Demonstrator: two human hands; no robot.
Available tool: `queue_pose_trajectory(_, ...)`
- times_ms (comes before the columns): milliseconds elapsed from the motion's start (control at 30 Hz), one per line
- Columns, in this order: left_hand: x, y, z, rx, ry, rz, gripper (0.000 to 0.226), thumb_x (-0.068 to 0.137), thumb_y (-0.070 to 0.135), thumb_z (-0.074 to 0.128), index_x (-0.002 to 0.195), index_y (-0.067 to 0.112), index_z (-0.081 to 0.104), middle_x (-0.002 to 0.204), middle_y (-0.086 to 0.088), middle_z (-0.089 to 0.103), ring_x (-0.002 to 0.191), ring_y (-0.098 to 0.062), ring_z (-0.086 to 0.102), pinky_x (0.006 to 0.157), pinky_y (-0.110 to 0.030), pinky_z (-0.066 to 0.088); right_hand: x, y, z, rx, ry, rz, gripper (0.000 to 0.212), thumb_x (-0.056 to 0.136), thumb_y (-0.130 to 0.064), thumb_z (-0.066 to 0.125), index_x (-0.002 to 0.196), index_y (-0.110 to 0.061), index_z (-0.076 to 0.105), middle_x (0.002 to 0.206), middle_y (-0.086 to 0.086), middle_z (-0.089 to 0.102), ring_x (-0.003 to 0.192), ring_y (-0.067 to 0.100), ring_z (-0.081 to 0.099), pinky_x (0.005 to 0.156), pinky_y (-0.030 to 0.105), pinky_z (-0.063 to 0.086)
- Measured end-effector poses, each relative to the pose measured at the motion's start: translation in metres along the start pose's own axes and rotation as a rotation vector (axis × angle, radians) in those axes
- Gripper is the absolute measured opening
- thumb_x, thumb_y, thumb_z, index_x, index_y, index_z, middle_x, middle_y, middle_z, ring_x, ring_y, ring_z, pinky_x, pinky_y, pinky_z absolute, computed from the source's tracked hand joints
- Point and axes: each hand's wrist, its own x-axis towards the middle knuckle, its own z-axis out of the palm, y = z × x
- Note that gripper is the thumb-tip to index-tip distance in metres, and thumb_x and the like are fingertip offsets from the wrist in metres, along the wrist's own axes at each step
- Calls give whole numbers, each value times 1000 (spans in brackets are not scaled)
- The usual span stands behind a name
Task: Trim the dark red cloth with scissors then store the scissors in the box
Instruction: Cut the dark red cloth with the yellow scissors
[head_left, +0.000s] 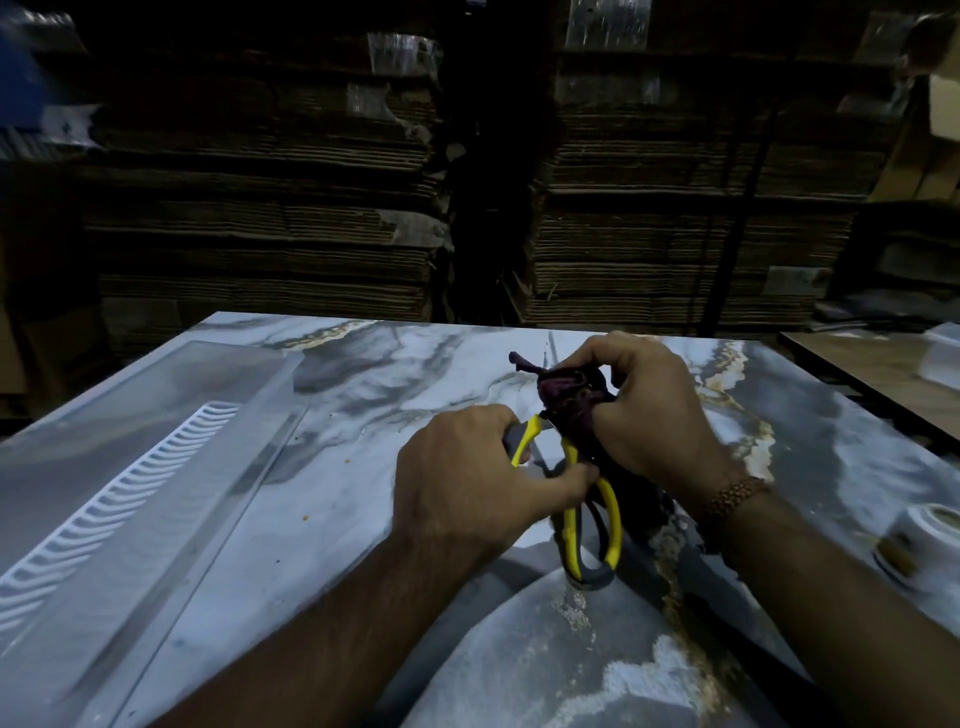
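My left hand grips the yellow-and-grey scissors near their pivot; the handle loops hang down toward me over the marbled table. A thin blade tip pokes up behind the cloth. My right hand, with a beaded bracelet at the wrist, is bunched around the dark red cloth, held against the scissors. A loose end of cloth sticks out to the upper left. The clear plastic box lies on the table's left side, well apart from both hands.
A roll of white tape sits near the table's right edge. A second wooden table with a pale container stands to the right. Stacks of flattened cardboard fill the dim background.
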Motion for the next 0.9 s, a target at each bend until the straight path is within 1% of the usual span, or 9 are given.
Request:
queue_pose_trajectory(167,2,0,-1,56,14,18,73,62,86,72,65,16,51,54,2,49,53,-11,49,51,-29,29,7,6,4,47,-3,11,9,78,-31,80,85,-34,78,85,-13,68,92,22,64,73,43,57)
queue_pose_trajectory(267,3,-1,-2,80,22,43,74,64,87,71,65,15,51,55,2,48,53,-12,49,51,-30,31,11,7,7,98,-2,36,11,74,-37,78,84,-34,77,85,-12,71,85,18,69,67,45,61)
queue_pose_trajectory(333,3,-2,-3,89,24,50,74,65,87,71,64,16,49,55,2,47,53,-12,48,51,-30,31,12,5,8,161,-25,72,12,72,-36,78,84,-32,78,85,-9,73,81,18,72,64,44,63)
queue_pose_trajectory(433,3,-4,-2,102,24,50,75,66,87,70,66,15,52,56,2,47,54,-12,47,51,-31,32,14,5,8,272,-57,141,16,79,-16,83,82,-30,78,86,0,76,74,22,75,61,45,65)
queue_pose_trajectory(500,4,-5,-1,104,24,50,74,66,87,70,66,15,53,56,2,47,54,-12,49,50,-31,34,15,6,10,303,-62,168,16,81,-11,82,83,-27,79,85,3,77,72,24,76,61,47,65)
queue_pose_trajectory(600,3,-7,2,93,30,43,73,66,86,71,66,15,53,55,1,49,53,-13,48,49,-31,33,17,5,14,314,-36,191,10,79,-19,83,85,-26,80,84,3,76,70,26,76,59,47,65)
queue_pose_trajectory(667,3,-9,4,72,18,39,71,66,86,71,66,16,55,55,0,51,52,-13,47,49,-30,31,18,3,16,288,-13,202,8,78,-24,84,82,-27,79,79,-1,74,62,21,76,55,46,64)
queue_pose_trajectory(767,1,-11,9,52,-21,37,72,65,90,66,72,18,66,58,-2,56,55,-14,54,50,-30,37,19,5,17,207,-2,200,15,69,-43,77,79,-32,77,73,-8,74,62,18,74,57,45,63)
queue_pose_trajectory(900,-1,-10,12,25,-36,28,76,65,86,72,66,13,51,56,-2,46,52,-14,42,50,-30,29,25,13,20,128,48,223,6,72,-39,76,74,-35,74,68,-12,70,63,15,69,59,39,60)
